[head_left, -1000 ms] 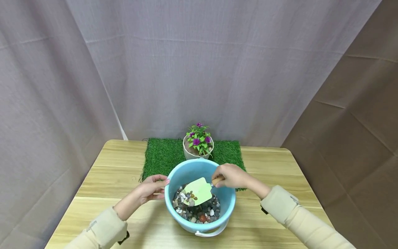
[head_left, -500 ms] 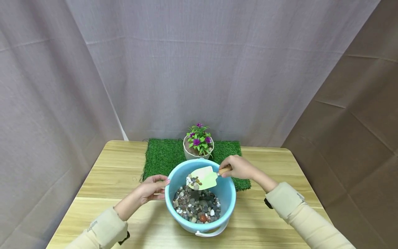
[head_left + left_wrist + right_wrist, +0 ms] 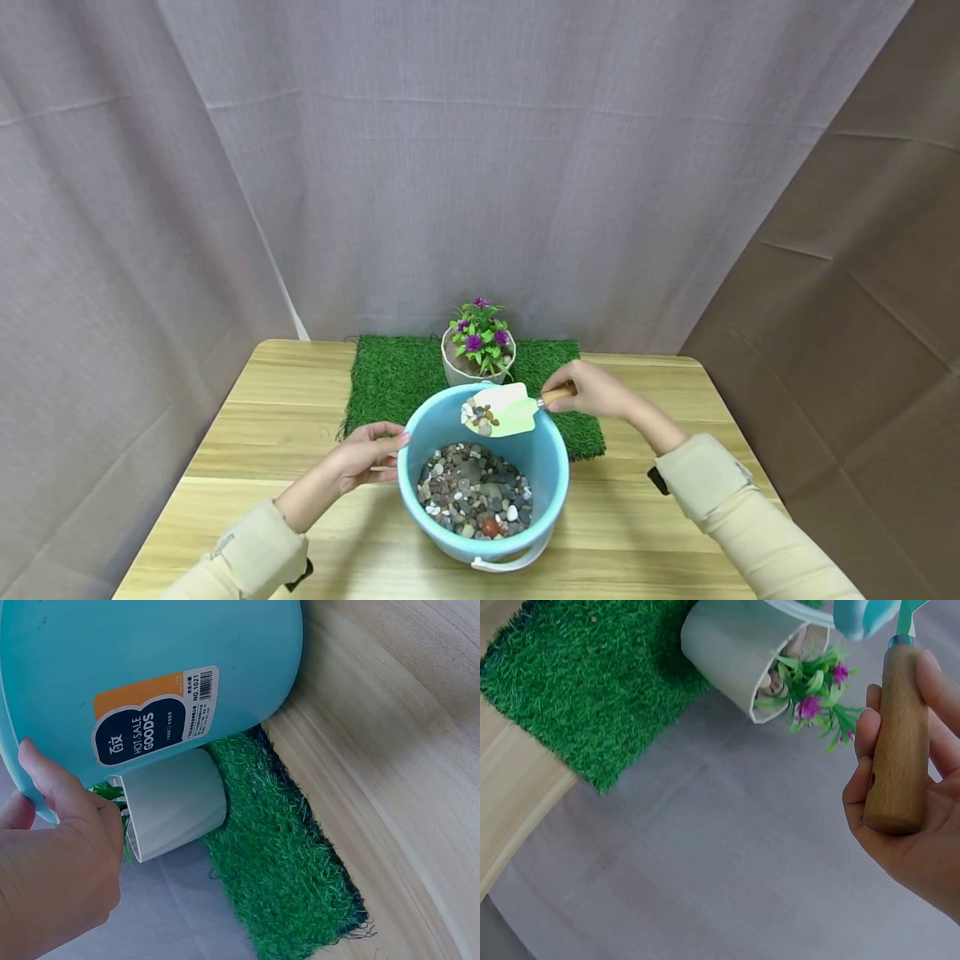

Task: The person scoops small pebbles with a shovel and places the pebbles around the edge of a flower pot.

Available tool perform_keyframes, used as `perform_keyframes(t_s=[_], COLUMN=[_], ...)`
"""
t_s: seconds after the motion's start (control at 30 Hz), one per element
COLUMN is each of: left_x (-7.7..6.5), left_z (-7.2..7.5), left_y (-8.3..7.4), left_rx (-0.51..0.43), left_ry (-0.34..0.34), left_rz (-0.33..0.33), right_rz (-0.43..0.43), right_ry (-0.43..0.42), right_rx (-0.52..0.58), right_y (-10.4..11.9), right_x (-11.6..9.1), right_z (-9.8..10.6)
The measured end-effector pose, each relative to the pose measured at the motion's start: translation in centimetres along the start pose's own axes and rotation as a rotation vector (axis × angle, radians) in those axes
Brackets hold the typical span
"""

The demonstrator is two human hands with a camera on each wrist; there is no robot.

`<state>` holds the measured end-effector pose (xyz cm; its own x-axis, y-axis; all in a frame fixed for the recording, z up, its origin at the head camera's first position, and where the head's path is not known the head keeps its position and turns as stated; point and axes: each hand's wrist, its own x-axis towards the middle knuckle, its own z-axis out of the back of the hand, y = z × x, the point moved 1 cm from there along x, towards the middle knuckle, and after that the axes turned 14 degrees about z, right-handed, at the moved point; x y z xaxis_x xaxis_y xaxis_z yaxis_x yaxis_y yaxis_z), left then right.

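A light blue bucket [image 3: 557, 500] holds several mixed pebbles [image 3: 472, 492], one of them reddish. At its left rim, my left hand [image 3: 367, 457] pinches the edge; in the left wrist view the thumb and a finger of this hand [image 3: 64, 877] lie on either side of the rim. My right hand [image 3: 592, 390] grips the wooden handle [image 3: 900, 742] of a pale green garden trowel [image 3: 513, 412]. The trowel's blade is over the far part of the bucket, at about rim height, with several small pebbles [image 3: 480, 417] near its tip.
Behind the bucket, a white pot [image 3: 176, 799] with a purple-flowered plant [image 3: 480, 337] stands on an artificial grass mat [image 3: 397, 367]. The wooden table [image 3: 277, 417] carries everything. A white bucket handle [image 3: 513, 562] hangs at the front. Grey curtains [image 3: 480, 167] rise behind.
My right hand has raised the trowel with its pebbles out of the bucket's depth, up and to the right. My left hand stays at the rim, and the bucket stands still.
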<state>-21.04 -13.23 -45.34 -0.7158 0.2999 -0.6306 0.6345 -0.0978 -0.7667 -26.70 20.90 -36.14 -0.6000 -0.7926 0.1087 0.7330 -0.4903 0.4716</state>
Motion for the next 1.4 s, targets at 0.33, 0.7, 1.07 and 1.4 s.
perform_keyframes(t_s=[0.33, 0.7, 1.07, 1.4], left_x=[0.0, 0.1, 0.0, 0.1], left_z=[0.1, 0.1, 0.0, 0.1], left_y=[0.0, 0.0, 0.0, 0.0], left_rx=[0.002, 0.001, 0.008, 0.006], left_ry=[0.004, 0.008, -0.007, -0.005], left_rz=[-0.004, -0.007, -0.01, -0.009], right_rz=[-0.038, -0.085, -0.096, -0.111], right_ry=[-0.054, -0.061, -0.078, -0.089], right_rx=[-0.044, -0.049, -0.059, -0.06], right_y=[-0.6, -2.2, -2.7, -3.1], right_x=[-0.7, -1.6, -1.9, -2.0], right_z=[2.0, 3.0, 3.5, 4.0])
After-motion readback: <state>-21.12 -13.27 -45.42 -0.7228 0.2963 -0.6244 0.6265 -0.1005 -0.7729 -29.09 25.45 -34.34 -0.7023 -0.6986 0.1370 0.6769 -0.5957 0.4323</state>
